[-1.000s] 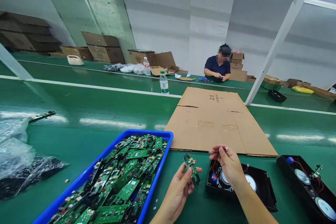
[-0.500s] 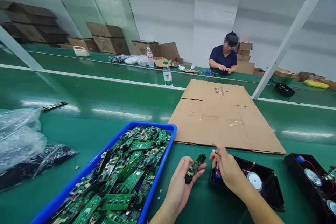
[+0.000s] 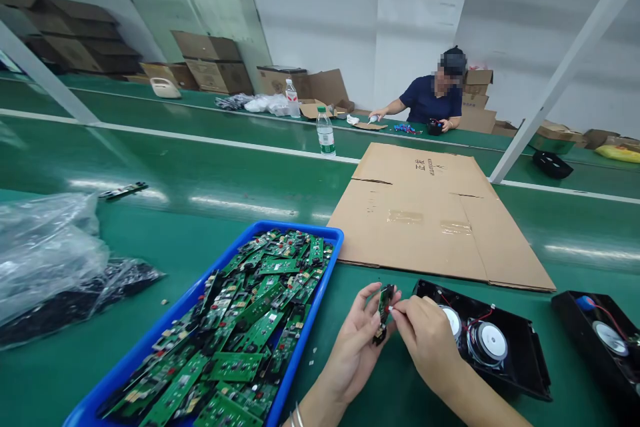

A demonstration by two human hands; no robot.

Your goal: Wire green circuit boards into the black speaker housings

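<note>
The single camera, worn on the head, looks forward and down, having the left hand [image 3: 353, 340] and right hand [image 3: 433, 340] quite near and the white wall [image 3: 320, 7] far away.

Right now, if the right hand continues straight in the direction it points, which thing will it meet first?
Most likely the right hand would first meet the circuit board held in the left hand; its fingertips are close beside it, though contact is unclear.

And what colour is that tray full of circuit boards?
The tray is bright blue, seen best in the head view.
</note>
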